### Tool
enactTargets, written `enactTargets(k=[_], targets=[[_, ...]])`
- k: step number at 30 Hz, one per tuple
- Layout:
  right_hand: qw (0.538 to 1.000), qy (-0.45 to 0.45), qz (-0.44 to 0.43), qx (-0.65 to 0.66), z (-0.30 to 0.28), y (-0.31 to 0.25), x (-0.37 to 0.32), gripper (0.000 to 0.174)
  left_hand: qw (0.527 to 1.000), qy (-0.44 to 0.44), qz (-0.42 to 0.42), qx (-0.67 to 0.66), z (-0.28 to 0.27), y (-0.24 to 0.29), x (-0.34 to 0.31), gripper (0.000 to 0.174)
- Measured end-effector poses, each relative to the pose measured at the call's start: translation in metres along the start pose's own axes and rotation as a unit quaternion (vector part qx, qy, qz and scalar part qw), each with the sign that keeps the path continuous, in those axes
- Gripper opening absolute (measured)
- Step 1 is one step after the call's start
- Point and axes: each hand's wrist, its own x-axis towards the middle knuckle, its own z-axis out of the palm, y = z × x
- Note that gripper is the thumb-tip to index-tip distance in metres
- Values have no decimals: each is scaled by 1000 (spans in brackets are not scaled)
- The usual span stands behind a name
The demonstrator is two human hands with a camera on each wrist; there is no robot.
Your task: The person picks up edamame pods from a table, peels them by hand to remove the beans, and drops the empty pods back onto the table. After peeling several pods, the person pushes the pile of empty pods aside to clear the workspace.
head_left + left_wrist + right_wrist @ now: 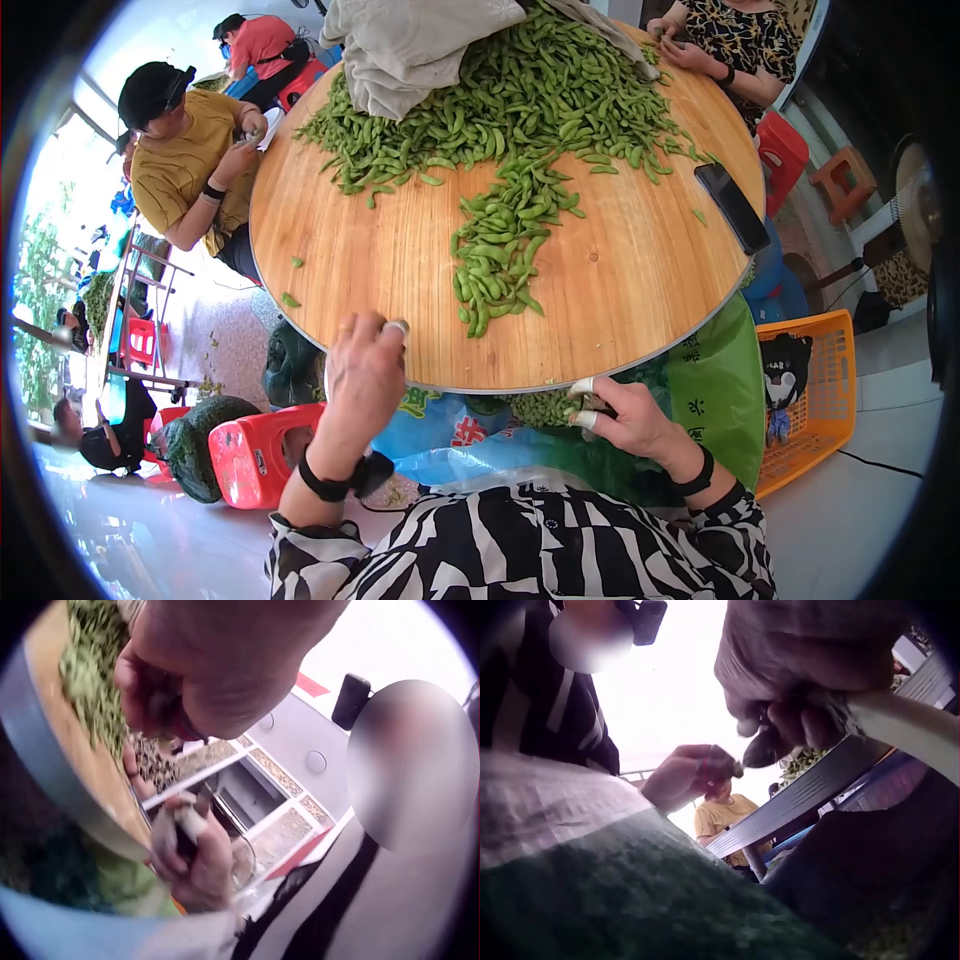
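A large heap of green soybean pods [540, 90] covers the far half of the round wooden table [340, 240]. A narrower strip of pods [495, 250] runs from it toward me. My left hand [365, 365] is raised at the table's near edge, fingers bent, a pale wrap on one fingertip. Beyond the edge, my right hand [635, 418] hangs over my lap with white covers on thumb and finger; its fingers curl in the left wrist view. Below its fingertips lie small green beans [542, 408]. I cannot tell whether either hand holds a pod.
A grey cloth [415, 50] lies on the heap. A black phone [732, 208] rests near the table's right edge. Other people sit around, one in a yellow shirt [170, 180]. A red stool [262, 455] stands left, an orange crate [835, 390] right.
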Motion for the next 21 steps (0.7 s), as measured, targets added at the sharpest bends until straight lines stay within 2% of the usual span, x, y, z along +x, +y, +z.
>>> enactTargets(k=[2,3,5,6,8,9,11,15,17,18,20,21], targets=[[999,2,23,33,1,-7,5,26,995,42,68,-66,5,-4,9,21],[999,2,22,33,2,-8,8,26,995,43,69,-65,8,-1,16,21],[998,27,-19,57,3,-10,13,31,968,2,191,-161,19,14,31,26],[998,29,-17,54,2,-10,12,31,967,3,192,-164,25,16,37,26],[990,9,46,134,1,-8,11,35,960,-32,253,-113,35,16,47,28],[990,11,47,133,1,-5,10,35,960,-31,255,-114,35,15,52,28],[973,38,68,215,4,-1,7,34,946,-55,307,-88,32,11,58,29],[972,40,55,225,8,-3,12,35,936,-37,308,-165,43,7,65,31],[972,44,53,227,10,-6,16,37,941,-31,233,-242,41,10,67,29],[972,47,51,226,11,-7,19,37,941,-30,236,-241,41,12,68,29],[960,82,52,264,12,-9,24,40,934,-59,118,-331,43,20,62,23],[959,85,54,264,11,-12,25,40,933,-61,120,-333,42,28,59,23]])
